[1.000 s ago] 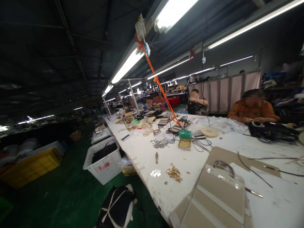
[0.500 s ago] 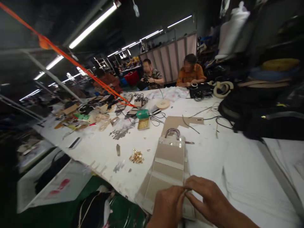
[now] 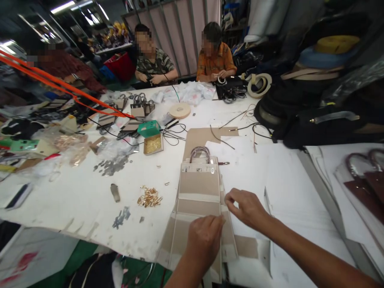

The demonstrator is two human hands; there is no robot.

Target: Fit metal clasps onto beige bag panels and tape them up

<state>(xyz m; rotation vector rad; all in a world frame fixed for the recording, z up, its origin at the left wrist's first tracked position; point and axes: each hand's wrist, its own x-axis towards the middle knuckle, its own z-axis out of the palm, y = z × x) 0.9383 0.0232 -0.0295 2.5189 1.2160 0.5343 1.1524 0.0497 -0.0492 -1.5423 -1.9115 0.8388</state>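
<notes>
Drawn apart since the earlier frame: left hand (image 3: 204,237) and right hand (image 3: 247,206), with fingers curled; cannot tell whether gripping anything. On tabletop (image 3: 99,200), see beige panel (image 3: 199,185) unfolded, with handle (image 3: 200,149) and metal fittings (image 3: 199,170) already at far end, gold pieces (image 3: 150,197) loose.

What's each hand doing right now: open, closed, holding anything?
Left hand: closed, over the beige panels; can't tell whether it pinches anything small.
Right hand: fingers curled; can't tell whether fully closed, nothing visibly held.
</notes>
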